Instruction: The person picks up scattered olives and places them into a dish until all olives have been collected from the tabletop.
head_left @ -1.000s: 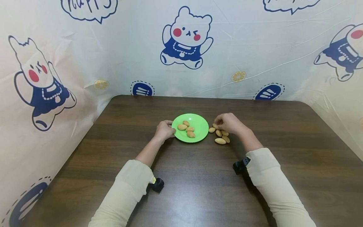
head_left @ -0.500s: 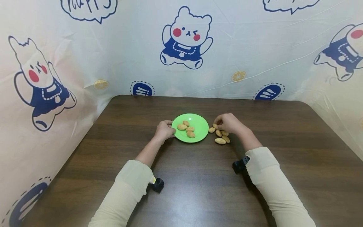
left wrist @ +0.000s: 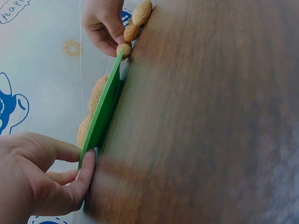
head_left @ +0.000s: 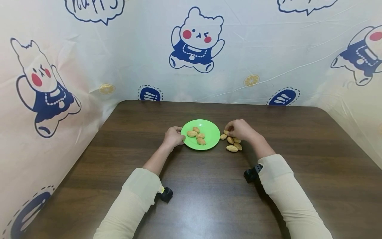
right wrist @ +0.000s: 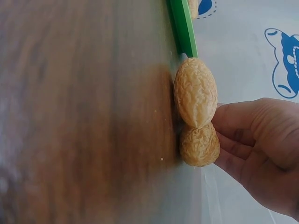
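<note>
My left hand point(head_left: 173, 137) pinches the left rim of a round green plate point(head_left: 210, 141). In the left wrist view its fingers point(left wrist: 83, 182) grip the plate's edge from both sides. On the plate lie several tan, almond-shaped nuts point(head_left: 192, 133) in wrinkled shells. To the right of the plate my right hand point(head_left: 242, 129) reaches down into a small heap of the same nuts point(head_left: 232, 148), with thumb and fingers pinching one nut point(head_left: 226, 132) at its far left side. In the right wrist view, nearer nuts point(right wrist: 196, 93) partly hide these fingertips.
The brown wooden table point(head_left: 197, 199) extends around the plate and heap. A pale patterned cloth point(head_left: 125, 49) hangs behind the table and along its sides. A small black camera sits at each wrist, the left one point(head_left: 166, 195) and the right one point(head_left: 252, 174).
My right wrist has sunk very slightly toward the left. Both hands keep their hold, and the plate and nuts stay where they were.
</note>
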`<state>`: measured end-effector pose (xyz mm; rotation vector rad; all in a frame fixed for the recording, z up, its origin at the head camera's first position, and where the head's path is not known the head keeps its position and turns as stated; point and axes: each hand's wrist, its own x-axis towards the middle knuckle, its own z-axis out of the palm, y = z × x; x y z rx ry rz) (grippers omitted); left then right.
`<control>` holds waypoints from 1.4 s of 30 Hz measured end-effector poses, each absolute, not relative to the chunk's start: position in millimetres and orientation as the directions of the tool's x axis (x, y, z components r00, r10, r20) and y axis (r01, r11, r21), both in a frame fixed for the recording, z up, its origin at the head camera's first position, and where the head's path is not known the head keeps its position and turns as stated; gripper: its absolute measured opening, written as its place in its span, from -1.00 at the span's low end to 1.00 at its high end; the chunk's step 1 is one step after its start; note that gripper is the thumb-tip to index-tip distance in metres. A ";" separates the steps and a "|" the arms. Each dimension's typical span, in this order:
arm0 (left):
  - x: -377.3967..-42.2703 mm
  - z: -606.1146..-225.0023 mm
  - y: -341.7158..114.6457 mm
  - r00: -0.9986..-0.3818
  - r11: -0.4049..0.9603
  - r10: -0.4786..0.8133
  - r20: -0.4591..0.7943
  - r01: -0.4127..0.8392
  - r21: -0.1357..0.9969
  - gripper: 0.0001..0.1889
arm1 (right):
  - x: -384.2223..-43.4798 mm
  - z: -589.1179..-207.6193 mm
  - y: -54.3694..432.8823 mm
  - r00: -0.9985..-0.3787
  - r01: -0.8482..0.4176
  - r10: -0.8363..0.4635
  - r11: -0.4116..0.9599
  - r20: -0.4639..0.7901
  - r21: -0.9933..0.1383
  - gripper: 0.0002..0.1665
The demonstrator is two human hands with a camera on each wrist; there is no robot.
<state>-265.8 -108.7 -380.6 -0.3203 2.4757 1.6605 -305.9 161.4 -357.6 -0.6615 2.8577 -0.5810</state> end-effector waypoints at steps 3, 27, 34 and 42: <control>-265.8 -380.1 -108.4 -0.967 0.368 -0.096 -0.238 -0.256 0.894 -0.48 | -305.5 -357.2 161.8 -0.891 -0.395 -0.451 0.830 -0.056 -0.394 -0.81; -266.0 -380.8 -108.0 -0.967 0.371 -0.105 -0.230 -0.253 0.893 -0.48 | -305.1 -356.6 158.6 -0.897 -0.397 -0.442 0.816 -0.011 -0.420 -0.78; -264.6 -380.0 -107.7 -0.966 0.375 -0.108 -0.233 -0.257 0.891 -0.48 | -306.5 -358.4 157.3 -0.898 -0.396 -0.440 0.814 -0.006 -0.424 -0.77; -265.5 -380.2 -107.7 -0.966 0.375 -0.106 -0.236 -0.259 0.890 -0.48 | -306.0 -358.4 153.6 -0.884 -0.442 -0.465 0.795 0.052 -0.415 -0.78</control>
